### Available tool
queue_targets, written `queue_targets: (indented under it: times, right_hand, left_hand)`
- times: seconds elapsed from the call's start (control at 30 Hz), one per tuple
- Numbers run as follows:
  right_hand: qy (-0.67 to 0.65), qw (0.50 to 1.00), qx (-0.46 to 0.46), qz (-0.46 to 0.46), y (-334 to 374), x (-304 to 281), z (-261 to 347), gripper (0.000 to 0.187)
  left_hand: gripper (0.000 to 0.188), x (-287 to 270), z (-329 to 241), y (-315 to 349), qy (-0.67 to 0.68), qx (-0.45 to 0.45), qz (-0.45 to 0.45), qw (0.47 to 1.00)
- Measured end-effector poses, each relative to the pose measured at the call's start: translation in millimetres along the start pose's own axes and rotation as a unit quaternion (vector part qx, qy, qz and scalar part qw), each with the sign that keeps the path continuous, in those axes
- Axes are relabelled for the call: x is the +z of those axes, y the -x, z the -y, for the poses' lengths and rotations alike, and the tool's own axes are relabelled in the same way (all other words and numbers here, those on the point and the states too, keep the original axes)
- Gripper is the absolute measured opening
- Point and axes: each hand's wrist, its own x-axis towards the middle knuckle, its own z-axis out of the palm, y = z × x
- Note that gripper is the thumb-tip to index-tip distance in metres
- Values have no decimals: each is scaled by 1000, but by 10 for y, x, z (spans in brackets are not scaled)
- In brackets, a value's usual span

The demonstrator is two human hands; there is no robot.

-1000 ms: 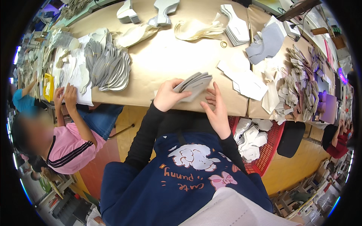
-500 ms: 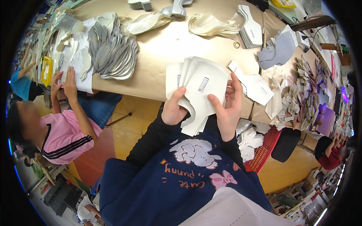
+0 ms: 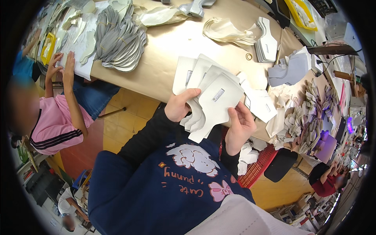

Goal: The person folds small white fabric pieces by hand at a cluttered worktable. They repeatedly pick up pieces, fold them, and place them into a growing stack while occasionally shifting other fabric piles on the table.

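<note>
Several white cut pieces (image 3: 209,96) are being held fanned above the table's (image 3: 172,51) near edge, apparently so each can be told apart. The fan is being pinched by the left hand (image 3: 179,105) and steadied from below by the curled right hand (image 3: 239,126). Grey stacks (image 3: 117,37) are lying well apart.

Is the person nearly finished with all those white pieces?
Hard to say, but probably not. Bundled stacks of grey curved cut pieces already sit on the tan table, which looks like sorted work. Right now the left hand and right hand hold a fan of white flat cut pieces. Loose white pieces and mixed heaps on the table look unsorted.
</note>
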Motion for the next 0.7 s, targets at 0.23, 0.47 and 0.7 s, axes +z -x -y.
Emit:
queue_targets:
  times: [0.23,0.47,0.7]
  right_hand:
    - [-184,975,125,-19,-70,-171,-67,32]
    - [-315,934,158,-54,-101,-346,17,30]
    - [-316,937,147,-23,-82,-372,26,32]
  left_hand:
    - [42,0,62,-50,-66,27,9,997]
    - [42,7,46,-61,-63,42,18,997]
    - [39,-19,108,-64,-158,46,30,986]
